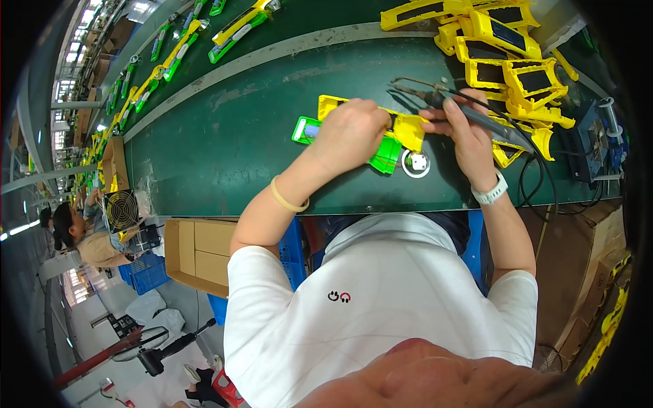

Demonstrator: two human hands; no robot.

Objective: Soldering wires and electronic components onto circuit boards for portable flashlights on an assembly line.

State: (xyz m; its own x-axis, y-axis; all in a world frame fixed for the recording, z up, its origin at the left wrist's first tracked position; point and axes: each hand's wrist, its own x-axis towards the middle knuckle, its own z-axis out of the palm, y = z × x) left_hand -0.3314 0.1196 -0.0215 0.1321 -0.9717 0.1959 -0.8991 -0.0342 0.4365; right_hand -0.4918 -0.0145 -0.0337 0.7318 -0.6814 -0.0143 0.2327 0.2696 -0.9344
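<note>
My left hand (348,132) is closed over a yellow plastic lamp shell (409,129), its fingers pinched at the shell's middle and covering much of it. Under and beside the shell lies a green lamp housing (386,156) with thin wires. A round white lamp part (417,164) rests on the bench at the shell's right end. My right hand (468,132) grips a soldering iron (500,126) across the palm, its tip end pointing up and left. The thumb and fingertips of that hand are by the shell's right end; whether they pinch it is unclear.
Yellow shells with dark panels (507,75) are heaped at the right. Beyond them sits a blue soldering station (586,146) with a solder reel. A black cable (542,180) hangs over the bench edge. Green-and-yellow lamps (235,30) line the far belt. A co-worker (88,234) sits left.
</note>
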